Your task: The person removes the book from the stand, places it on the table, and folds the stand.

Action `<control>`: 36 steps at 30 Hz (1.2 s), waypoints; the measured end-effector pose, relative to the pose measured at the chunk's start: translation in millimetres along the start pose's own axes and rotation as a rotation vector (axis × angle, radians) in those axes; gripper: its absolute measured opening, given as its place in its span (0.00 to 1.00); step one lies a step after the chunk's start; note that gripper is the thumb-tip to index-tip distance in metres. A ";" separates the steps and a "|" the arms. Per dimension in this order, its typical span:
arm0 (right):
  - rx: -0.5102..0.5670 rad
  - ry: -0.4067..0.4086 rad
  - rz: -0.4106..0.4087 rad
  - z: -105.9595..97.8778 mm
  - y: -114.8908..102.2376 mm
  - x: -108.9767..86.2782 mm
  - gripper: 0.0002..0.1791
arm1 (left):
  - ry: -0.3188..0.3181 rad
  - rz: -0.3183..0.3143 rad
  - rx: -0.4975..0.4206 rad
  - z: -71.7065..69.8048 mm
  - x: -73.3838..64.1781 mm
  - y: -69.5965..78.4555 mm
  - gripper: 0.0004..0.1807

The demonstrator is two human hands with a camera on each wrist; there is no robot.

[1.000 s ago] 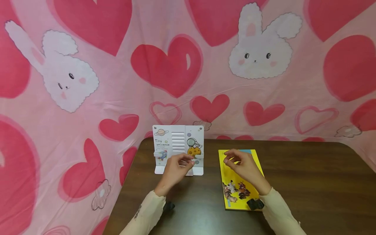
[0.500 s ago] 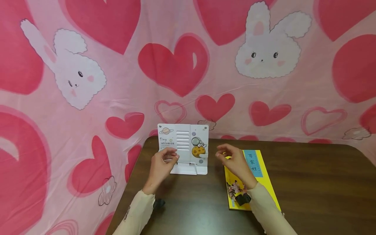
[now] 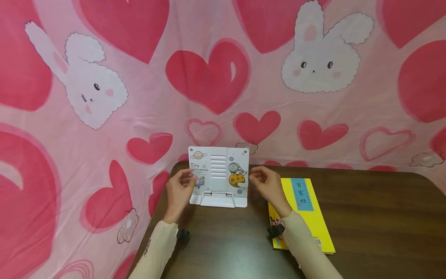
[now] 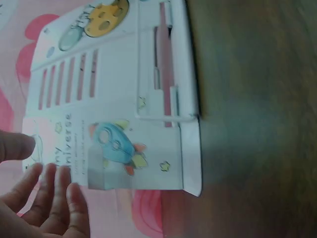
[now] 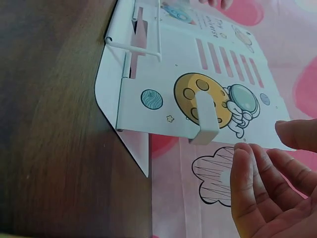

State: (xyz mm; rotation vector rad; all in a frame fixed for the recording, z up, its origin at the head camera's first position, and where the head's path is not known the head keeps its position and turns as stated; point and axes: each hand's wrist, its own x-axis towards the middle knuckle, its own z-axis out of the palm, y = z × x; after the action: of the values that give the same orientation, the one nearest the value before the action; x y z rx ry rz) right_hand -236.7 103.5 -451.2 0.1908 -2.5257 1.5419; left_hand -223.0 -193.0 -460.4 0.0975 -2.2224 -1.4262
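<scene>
A white book stand (image 3: 218, 170) printed "Tiny universe", with a rocket and an astronaut on a yellow moon, stands upright at the back of the table. A white wire bracket (image 3: 217, 193) crosses its lower front, over the base ledge. My left hand (image 3: 178, 190) is at its left edge, thumb and fingers parted; in the left wrist view the fingertips (image 4: 63, 173) overlap that edge. On the other side, my right hand (image 3: 270, 188) has its fingers loosely bent beside the right edge, near a small white clip (image 5: 205, 119), with nothing between thumb and fingers.
A yellow book (image 3: 318, 221) with a blue title strip lies flat on the brown table (image 3: 376, 217) at the right, partly under my right forearm. Behind the table hangs a pink cloth (image 3: 146, 100) with hearts and rabbits.
My hands have moved apart, the left one leftward off the front of the stand to its left edge. The right has come off the book toward the stand's right edge. The wire bracket now shows fully.
</scene>
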 end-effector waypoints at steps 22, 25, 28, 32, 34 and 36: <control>0.043 0.012 0.100 21.2 7.2 15.4 0.12 | -0.008 -0.128 0.006 8.3 14.6 -34.0 0.13; 0.050 0.020 0.119 22.9 8.7 17.8 0.10 | -0.003 -0.125 0.025 8.9 15.0 -34.8 0.13; 0.048 0.025 0.123 23.4 9.2 18.4 0.09 | 0.003 -0.128 0.031 7.4 15.4 -34.9 0.13; 0.049 0.025 0.120 23.6 9.8 19.1 0.09 | -0.005 -0.144 0.038 3.8 16.0 -34.5 0.13; 0.044 0.029 0.122 23.7 10.3 19.3 0.10 | -0.034 -0.151 0.047 1.6 16.1 -33.6 0.13; 0.034 0.038 0.125 23.6 11.2 19.7 0.10 | -0.075 -0.157 0.050 -1.5 16.3 -32.1 0.13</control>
State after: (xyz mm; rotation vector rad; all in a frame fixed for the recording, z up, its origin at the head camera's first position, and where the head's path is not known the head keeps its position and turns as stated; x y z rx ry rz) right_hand -260.2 87.3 -467.3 0.0081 -2.5268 1.6178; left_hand -243.0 -213.9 -481.8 0.2442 -2.3564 -1.4779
